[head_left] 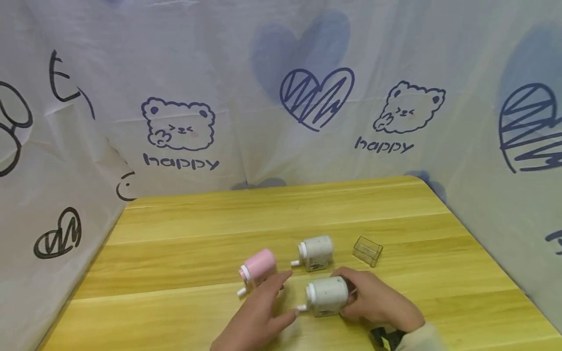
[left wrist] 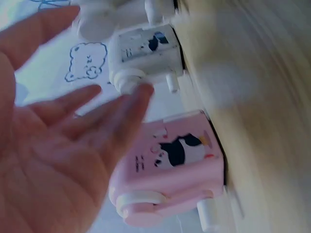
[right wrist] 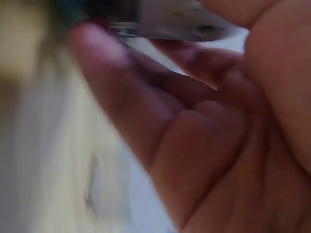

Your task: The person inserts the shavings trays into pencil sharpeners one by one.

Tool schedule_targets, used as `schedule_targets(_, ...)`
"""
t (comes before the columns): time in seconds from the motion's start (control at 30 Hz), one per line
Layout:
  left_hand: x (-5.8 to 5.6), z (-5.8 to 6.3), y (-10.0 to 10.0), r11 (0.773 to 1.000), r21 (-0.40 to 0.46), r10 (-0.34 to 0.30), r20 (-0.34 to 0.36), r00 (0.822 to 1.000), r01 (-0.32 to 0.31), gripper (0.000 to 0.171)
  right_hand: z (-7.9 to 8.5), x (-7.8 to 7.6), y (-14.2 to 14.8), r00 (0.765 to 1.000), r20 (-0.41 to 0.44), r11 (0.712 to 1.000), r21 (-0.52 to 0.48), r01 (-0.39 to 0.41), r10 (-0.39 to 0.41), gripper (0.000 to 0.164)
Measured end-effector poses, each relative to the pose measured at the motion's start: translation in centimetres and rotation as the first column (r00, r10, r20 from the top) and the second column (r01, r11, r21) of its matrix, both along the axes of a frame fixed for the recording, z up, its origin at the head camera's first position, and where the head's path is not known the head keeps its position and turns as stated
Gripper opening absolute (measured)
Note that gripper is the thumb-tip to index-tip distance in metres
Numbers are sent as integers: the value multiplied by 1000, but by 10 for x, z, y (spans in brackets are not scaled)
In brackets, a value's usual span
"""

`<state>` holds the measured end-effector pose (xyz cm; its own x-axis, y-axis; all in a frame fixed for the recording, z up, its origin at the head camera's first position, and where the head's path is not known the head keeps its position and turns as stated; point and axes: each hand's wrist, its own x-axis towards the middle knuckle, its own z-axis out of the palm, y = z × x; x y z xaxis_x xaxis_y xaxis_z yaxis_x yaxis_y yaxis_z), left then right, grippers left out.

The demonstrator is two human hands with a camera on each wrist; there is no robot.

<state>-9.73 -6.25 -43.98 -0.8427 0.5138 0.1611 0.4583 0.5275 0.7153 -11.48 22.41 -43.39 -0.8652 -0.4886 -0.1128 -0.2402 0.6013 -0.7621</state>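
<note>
My right hand (head_left: pixel 373 300) grips the rear end of a white crank pencil sharpener (head_left: pixel 328 296), whose crank handle points left; in the right wrist view its body shows only at the top edge. My left hand (head_left: pixel 261 312) has its fingers spread, the thumb tip close to that crank handle. Left of it, partly covered by its fingers, stands a pink pencil sharpener (head_left: pixel 259 264) with a panda-like picture on its side, plain in the left wrist view. Another white pencil sharpener (head_left: pixel 318 252) stands behind the gripped one.
A small see-through smoky drawer (head_left: pixel 368 251) lies on the wooden table (head_left: pixel 210 224), right of the rear white sharpener. White cloth (head_left: pixel 250 73) with drawn bears and hearts hangs round the back and sides. A dark band sits on my right wrist.
</note>
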Motion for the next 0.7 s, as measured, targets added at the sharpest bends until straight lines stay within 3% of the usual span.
schedule_targets(0.17, 0, 4, 7, 992, -35, 118, -101, 988, -122, 55, 6, 1, 53, 992, 83, 994, 55, 91, -96, 59)
schedule_targets(0.3, -3, 4, 15, 989, -38, 136, -196, 971, -146, 50, 10, 5, 96, 967, 94, 966, 132, 224, -237, 60)
schedule_targets(0.47, -10, 6, 28, 977, -132, 109, -377, 920, -170, 50, 8, 5, 143, 940, 88, 937, 154, 313, -329, 63)
schedule_targets(0.53, -16, 11, 37, 963, -186, 93, -454, 886, -197, 51, 6, 5, 156, 940, 86, 938, 137, 318, -331, 66)
schedule_targets(0.63, -26, 17, 52, 935, -256, 79, -521, 850, -245, 62, 4, 6, 167, 939, 90, 939, 124, 321, -333, 71)
schedule_targets(0.7, -32, 20, 61, 915, -300, 79, -525, 848, -271, 74, 4, 6, 169, 939, 102, 942, 102, 319, -329, 75)
